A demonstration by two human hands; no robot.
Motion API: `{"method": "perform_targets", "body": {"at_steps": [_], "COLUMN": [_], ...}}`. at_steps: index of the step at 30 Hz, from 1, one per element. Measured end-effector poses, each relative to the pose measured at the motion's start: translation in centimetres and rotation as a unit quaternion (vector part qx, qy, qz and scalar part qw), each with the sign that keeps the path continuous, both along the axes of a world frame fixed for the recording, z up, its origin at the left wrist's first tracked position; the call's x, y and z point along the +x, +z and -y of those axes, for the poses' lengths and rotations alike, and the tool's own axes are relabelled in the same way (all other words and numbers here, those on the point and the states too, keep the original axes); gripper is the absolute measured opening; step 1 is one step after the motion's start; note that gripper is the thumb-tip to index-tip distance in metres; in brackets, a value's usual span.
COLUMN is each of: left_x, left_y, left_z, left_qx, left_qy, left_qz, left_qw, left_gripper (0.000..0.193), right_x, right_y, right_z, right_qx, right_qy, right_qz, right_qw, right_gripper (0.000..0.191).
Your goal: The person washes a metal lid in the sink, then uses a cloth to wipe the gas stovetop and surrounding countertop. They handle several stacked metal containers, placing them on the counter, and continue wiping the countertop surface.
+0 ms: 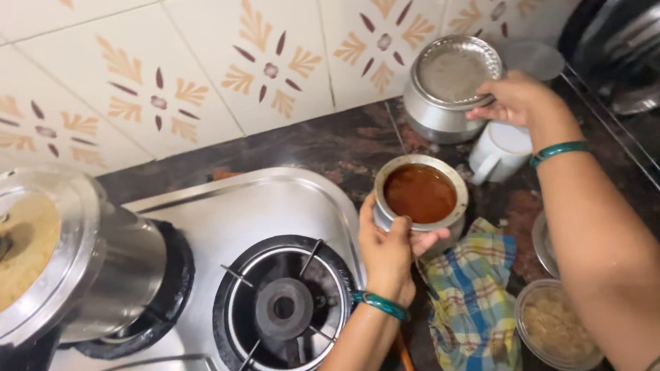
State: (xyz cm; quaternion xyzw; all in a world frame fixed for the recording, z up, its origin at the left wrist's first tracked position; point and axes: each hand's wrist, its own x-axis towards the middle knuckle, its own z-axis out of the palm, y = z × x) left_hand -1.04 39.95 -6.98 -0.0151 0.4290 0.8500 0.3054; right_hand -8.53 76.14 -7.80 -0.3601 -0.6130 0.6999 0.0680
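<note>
My left hand [391, 246] grips the side of a small steel pot [419, 193] filled with brown liquid, held just right of the stove's edge. My right hand [517, 101] reaches to the back of the counter and holds a steel lid [454, 73] by its rim, tilted over a steel container [430, 115] that stands against the tiled wall. Both wrists wear green bangles.
A steel gas stove [212, 221] has an unlit burner [284, 309] and a pressure cooker [38, 254] on the left burner. A checked cloth [470, 301], a white cup [499, 153], and a clear bowl of pale food [557, 325] lie on the dark counter. Steel vessels [647, 42] stand at right.
</note>
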Motion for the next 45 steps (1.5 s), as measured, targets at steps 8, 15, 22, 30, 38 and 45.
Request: {"method": "perform_targets", "body": {"at_steps": [8, 15, 22, 30, 38, 45], "left_x": [-0.5, 0.8, 0.1, -5.9, -4.2, -2.5], "left_y": [-2.6, -3.7, 1.0, 10.2, 12.5, 9.8], "left_z": [-2.1, -2.6, 1.2, 14.9, 22.9, 27.6], "left_qx": [-0.025, -0.004, -0.074, -0.220, -0.336, -0.347], "left_qy": [0.010, -0.038, -0.167, 0.158, 0.098, 0.102], "left_qz": [0.072, 0.084, 0.090, -0.298, -0.402, -0.396], "left_qw": [0.997, 0.996, 0.979, 0.915, 0.846, 0.844], "left_gripper": [0.070, 0.071, 0.080, 0.046, 0.051, 0.031], "right_x": [-0.7, 0.0, 3.2, 8.6, 12.7, 14.7], "right_y": [-2.4, -0.8, 10.4, 17.2, 14.9, 12.9], "right_z": [1.4, 3.0, 10.4, 24.2, 36.8, 43.5], "right_qx": [-0.045, -0.048, 0.042, -0.028, -0.099, -0.081], "right_qy": [-0.098, -0.084, 0.051, 0.142, 0.182, 0.123], "right_qz": [-0.119, -0.185, -0.269, -0.276, -0.164, -0.136], "right_qw": [0.987, 0.978, 0.961, 0.950, 0.964, 0.980], "right_gripper": [0.048, 0.047, 0.050, 0.041, 0.062, 0.064]}}
